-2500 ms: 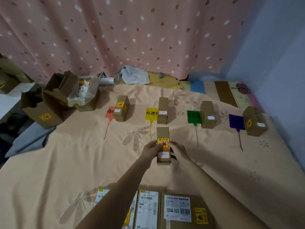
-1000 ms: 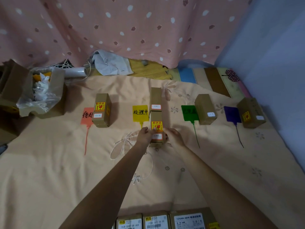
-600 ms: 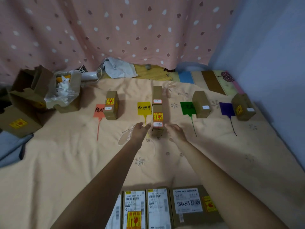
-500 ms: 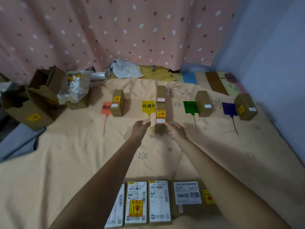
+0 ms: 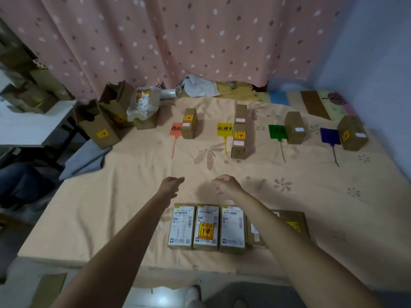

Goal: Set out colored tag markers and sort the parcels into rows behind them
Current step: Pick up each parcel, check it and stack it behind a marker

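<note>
Four tag markers lie across the peach sheet [image 5: 111,196]: orange tag [image 5: 175,129], yellow tag [image 5: 224,130], green tag [image 5: 277,132], purple tag [image 5: 330,135]. One brown parcel [image 5: 189,123] stands by the orange tag. Two parcels stand in line by the yellow tag, a near one [image 5: 238,141] and a far one [image 5: 240,113]. Single parcels sit by the green tag [image 5: 295,127] and the purple tag [image 5: 352,132]. Several labelled parcels [image 5: 206,227] lie side by side near the front edge. My left hand [image 5: 170,186] and right hand [image 5: 226,185] hover above the sheet, fingers loosely curled, holding nothing.
Opened cardboard boxes [image 5: 104,121] and a plastic bag of packing [image 5: 144,103] crowd the back left corner. A white side table [image 5: 26,125] stands to the left. A dotted pink curtain [image 5: 178,41] hangs behind and a blue wall [image 5: 378,63] closes the right side.
Both hands let go of the near parcel by the yellow tag and drew back toward me, above the front row of parcels. The view pulled back with them.
</note>
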Motion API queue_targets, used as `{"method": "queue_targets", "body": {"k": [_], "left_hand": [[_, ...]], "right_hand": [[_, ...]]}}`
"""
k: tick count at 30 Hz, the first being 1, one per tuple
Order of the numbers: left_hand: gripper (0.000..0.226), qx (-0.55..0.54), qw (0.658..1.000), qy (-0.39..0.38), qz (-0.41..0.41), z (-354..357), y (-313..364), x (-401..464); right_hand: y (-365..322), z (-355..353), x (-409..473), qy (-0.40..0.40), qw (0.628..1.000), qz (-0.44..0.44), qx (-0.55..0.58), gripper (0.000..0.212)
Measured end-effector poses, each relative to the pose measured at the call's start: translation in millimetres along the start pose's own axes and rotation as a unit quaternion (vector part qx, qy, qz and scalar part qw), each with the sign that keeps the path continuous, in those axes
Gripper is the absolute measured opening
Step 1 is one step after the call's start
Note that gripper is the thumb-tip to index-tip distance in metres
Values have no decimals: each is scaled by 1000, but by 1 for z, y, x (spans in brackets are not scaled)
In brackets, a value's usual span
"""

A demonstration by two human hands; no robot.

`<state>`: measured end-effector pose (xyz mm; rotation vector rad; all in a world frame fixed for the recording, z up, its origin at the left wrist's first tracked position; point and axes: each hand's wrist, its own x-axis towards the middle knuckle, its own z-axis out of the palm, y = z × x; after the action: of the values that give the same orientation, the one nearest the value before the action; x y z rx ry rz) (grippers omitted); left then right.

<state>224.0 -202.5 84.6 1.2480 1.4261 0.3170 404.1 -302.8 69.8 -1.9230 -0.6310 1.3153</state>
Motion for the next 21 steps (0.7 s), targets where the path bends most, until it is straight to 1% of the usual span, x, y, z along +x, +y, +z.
{"method": "queue_targets", "body": {"k": [2, 4, 6, 8, 10, 12, 15, 16, 19, 21], "left_hand": [[18, 14, 1000, 2, -15, -16, -15, 2], [24, 39, 999, 8, -12, -30, -28, 8], [31, 65, 998, 1, -8, -40, -41, 14], [32, 69, 997, -26, -21, -49, -53, 19], [31, 77, 994, -68, -41, -58, -66, 24], [28, 79, 989, -111, -57, -67, -80, 26], [21, 80, 981, -161, -78, -73, -95, 27], [19, 84, 978, -173, -86, -73, -99, 25], [19, 96, 970, -202, -98, -63, -106, 17], [23, 93, 965, -226, -99, -54, -111, 13]], "right_hand": [[2, 20, -2, -26, 999, 27, -23, 42], [4, 40, -3, -52, 996, 55, -57, 43], [6, 61, -4, -54, 992, 76, -79, 46], [7, 84, -5, -31, 990, 74, -116, 46], [13, 106, -7, 15, 985, 62, -162, 36], [24, 126, -8, 63, 973, 56, -213, 31], [32, 144, -8, 117, 954, 72, -266, 23], [33, 148, -8, 131, 949, 83, -274, 24], [36, 160, -6, 161, 939, 96, -287, 39], [36, 165, -5, 159, 940, 100, -283, 43]]}}
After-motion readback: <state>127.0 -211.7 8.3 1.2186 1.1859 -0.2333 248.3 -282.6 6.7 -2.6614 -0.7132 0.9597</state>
